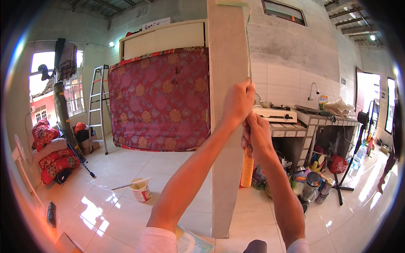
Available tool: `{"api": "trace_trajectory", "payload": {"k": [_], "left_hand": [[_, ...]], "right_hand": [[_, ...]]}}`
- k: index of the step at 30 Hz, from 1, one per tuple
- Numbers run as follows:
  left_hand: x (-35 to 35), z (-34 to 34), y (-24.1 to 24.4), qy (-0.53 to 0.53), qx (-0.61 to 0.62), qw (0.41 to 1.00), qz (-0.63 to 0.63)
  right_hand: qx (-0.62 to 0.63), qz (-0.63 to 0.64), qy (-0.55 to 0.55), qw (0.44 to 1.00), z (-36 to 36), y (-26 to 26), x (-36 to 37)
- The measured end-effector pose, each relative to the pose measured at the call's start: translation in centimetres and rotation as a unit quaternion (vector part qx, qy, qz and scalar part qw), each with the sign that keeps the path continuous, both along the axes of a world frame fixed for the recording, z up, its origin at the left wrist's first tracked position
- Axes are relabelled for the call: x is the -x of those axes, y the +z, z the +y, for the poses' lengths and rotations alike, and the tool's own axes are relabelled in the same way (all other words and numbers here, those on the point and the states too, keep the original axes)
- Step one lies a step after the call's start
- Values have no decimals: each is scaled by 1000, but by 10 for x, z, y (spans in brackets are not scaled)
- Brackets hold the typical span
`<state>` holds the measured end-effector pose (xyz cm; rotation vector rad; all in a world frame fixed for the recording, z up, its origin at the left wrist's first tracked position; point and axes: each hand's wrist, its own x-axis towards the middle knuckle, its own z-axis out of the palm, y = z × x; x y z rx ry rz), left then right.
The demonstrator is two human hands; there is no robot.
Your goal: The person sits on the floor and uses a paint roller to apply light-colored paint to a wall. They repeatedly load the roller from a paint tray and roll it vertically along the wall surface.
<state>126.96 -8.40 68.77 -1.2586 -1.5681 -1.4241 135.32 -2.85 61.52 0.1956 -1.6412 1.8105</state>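
Note:
Both my hands are wrapped around the shaft of a paint roller in front of a narrow grey wall end (226, 177). My left hand (239, 101) grips higher up, near the roller's thin metal rod (249, 47). Just below and to the right, my right hand (258, 134) holds the shaft above its orange lower end (247, 169). The pale roller sleeve (232, 3) is up at the top edge of the view, against the wall end. A small paint tub (140, 191) stands on the tiled floor at left, a stick-like tool (131, 184) lying across its rim.
A red floral mattress (161, 104) stands upright left of the wall end, beside an aluminium stepladder (97, 109). Right are a gas stove (275, 115), a tiled counter (332, 119), a blender (311, 186) among kitchenware and a black stand (343, 183). A paint-smeared sheet (194, 242) lies below.

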Motion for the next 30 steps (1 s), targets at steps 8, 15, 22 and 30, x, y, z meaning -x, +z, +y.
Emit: {"api": "trace_trajectory", "payload": {"k": [8, 15, 22, 30], "left_hand": [[4, 15, 91, 18, -5, 1000, 5], [2, 22, 140, 46, -73, 996, 15], [-12, -7, 145, -5, -87, 996, 6], [16, 1, 76, 9, -33, 999, 35]], "right_hand": [[-25, 32, -4, 999, 19, 84, -1], [-54, 41, -25, 997, 22, 163, -4], [-64, 26, -32, 997, 11, 196, -5], [-39, 47, 13, 998, 21, 97, 0]]}}
